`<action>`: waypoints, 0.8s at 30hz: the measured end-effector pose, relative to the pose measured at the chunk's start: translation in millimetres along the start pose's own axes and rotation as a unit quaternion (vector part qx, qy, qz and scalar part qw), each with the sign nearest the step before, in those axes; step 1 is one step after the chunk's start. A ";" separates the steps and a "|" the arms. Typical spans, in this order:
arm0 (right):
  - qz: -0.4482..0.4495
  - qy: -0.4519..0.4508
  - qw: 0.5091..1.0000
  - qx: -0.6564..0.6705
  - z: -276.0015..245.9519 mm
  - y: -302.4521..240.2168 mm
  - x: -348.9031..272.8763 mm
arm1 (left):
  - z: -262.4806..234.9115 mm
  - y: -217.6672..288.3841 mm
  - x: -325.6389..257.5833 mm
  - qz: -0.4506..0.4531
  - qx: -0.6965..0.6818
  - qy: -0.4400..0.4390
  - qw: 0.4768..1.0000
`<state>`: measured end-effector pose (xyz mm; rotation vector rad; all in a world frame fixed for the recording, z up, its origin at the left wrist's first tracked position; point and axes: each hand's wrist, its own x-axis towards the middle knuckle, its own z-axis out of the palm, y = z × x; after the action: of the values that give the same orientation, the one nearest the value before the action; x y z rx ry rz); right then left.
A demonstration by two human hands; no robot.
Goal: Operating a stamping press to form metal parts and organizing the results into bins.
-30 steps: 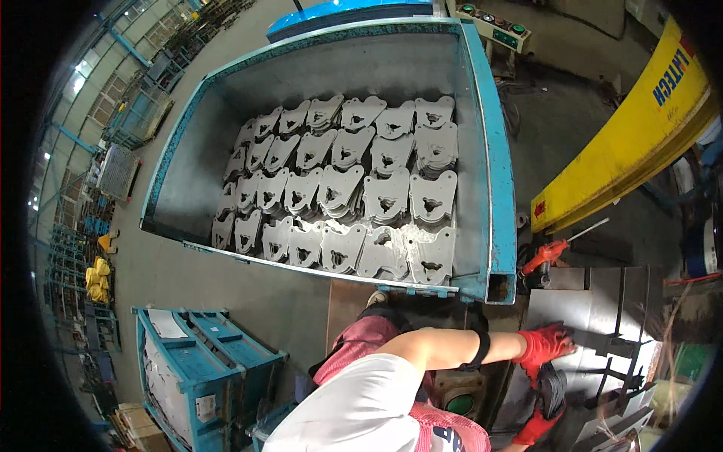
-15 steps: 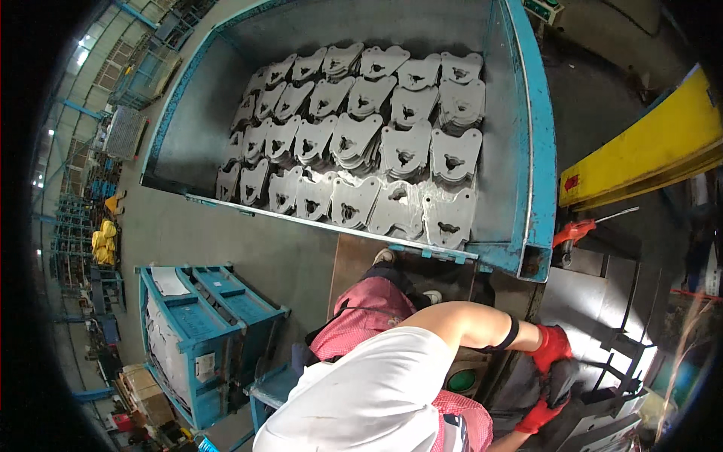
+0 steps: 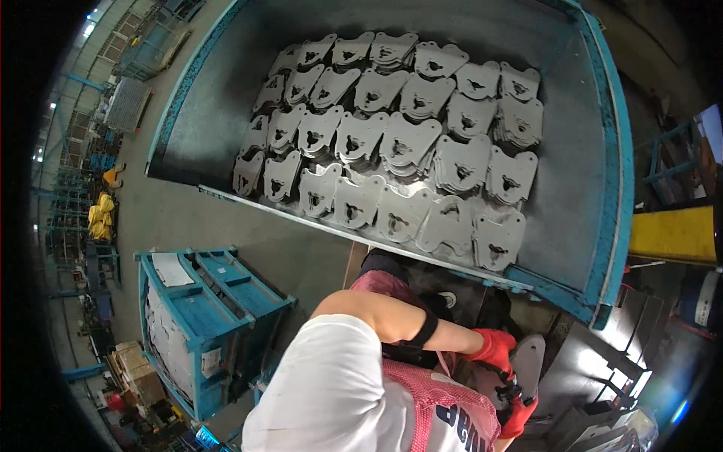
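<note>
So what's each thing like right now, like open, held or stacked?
Grey plate, held
Left fingers, closed on the plate
Right fingers, closed on the plate
Big blue bin, open-topped, partly filled
Plates in the bin, stacked in rows
Blue crate, standing upright
Pale sheet, lying on the crate

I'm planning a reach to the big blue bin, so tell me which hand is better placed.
Left, I'd judge. The left hand looks nearer the blue bin; the right hand is lower in the picture and farther off. Both seem to hold the grey metal piece.
</note>
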<state>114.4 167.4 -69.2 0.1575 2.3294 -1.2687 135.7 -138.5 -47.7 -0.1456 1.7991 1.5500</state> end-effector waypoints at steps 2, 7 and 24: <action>0.009 -0.030 0.999 0.010 51.8 -36.0 -8.8 | -26.4 -27.5 -35.4 0.015 0.001 0.073 0.997; 0.026 -0.147 0.989 0.002 199.5 -166.7 -39.4 | -101.8 -89.1 -145.6 0.018 -0.024 0.135 0.990; 0.076 -0.204 0.942 0.254 334.1 -207.0 -19.7 | -179.4 -194.6 -200.0 -0.015 -0.254 0.267 0.929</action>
<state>184.0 -219.6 -54.6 0.2148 1.5809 -1.6199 300.7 -423.4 -88.0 -0.9160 1.7124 2.0641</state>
